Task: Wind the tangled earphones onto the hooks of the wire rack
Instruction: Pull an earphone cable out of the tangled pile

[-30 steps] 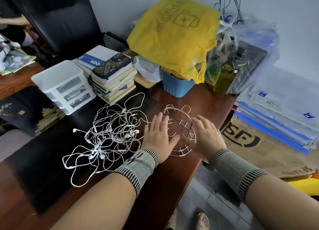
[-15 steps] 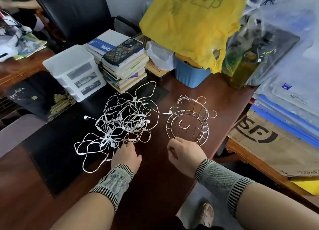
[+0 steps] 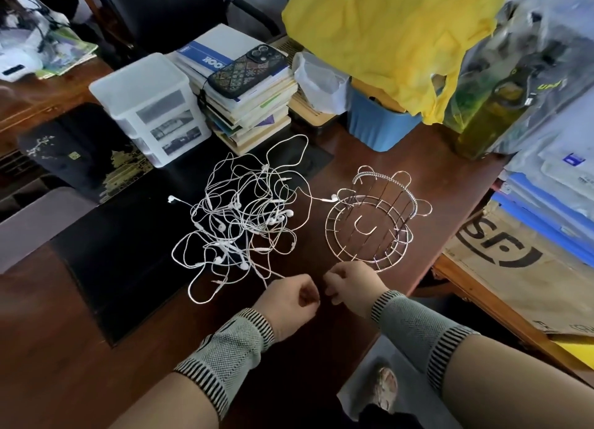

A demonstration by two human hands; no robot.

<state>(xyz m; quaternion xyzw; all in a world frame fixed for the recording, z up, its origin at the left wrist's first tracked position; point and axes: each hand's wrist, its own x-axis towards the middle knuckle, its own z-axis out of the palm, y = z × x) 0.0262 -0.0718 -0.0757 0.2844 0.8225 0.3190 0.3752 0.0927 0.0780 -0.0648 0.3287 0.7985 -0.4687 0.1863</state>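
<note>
A tangle of white earphones [image 3: 244, 222] lies on the dark desk mat, with several earbuds and loops spread out. To its right stands the round wire rack [image 3: 369, 226], its hooks ringing the rim; one earbud lies against its left edge. Just below the tangle, my left hand [image 3: 289, 300] has its fingers curled, and one cord from the tangle runs straight into its pinch. My right hand [image 3: 350, 284] is close beside it, below the rack's near rim, with fingers curled and nothing visible in them.
Behind the tangle stand a white drawer box [image 3: 151, 107] and a book stack with a phone [image 3: 247, 65] on top. A blue bin [image 3: 379, 123] under a yellow bag, a bottle [image 3: 488, 113] and stacked mailers sit at the back right. The desk edge runs near my right wrist.
Both hands have pulled back from the rack toward me and come together. My left hand left the tangle's edge drawing one cord with it.
</note>
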